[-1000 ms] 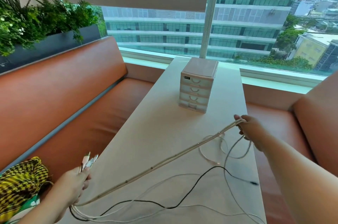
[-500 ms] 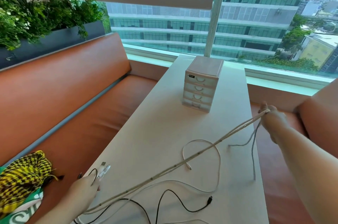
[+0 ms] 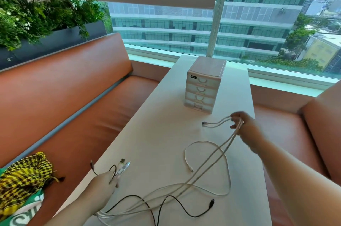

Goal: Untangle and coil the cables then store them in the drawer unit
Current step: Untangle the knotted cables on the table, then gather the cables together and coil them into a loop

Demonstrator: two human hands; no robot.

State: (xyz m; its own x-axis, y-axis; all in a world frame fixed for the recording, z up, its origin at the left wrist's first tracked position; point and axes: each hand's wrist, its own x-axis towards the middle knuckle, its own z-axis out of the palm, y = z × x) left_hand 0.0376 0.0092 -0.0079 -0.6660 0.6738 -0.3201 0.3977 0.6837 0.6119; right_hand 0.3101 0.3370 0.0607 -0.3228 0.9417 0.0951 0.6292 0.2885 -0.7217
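Several white cables (image 3: 206, 166) and a black cable (image 3: 171, 201) lie in loose loops across the near half of the white table (image 3: 156, 133). My left hand (image 3: 103, 185) is closed on a bunch of cable ends, with USB plugs (image 3: 122, 164) sticking up past the fingers. My right hand (image 3: 243, 126) hovers above the table at the right and pinches two white strands, whose free ends with small plugs (image 3: 204, 124) point left. A small pink drawer unit (image 3: 204, 85) with its drawers shut stands farther back on the table, just beyond my right hand.
Orange padded benches (image 3: 73, 100) run along both sides of the table. A yellow-and-black cloth and a green bag (image 3: 24, 181) sit on the left bench. A planter (image 3: 46, 20) tops the left backrest. A large window (image 3: 184, 28) is at the far end.
My right hand came back from the table's right edge toward the centre and lowered, so the taut white strands now sag. Free cable ends swung up and left. The left hand stayed put.
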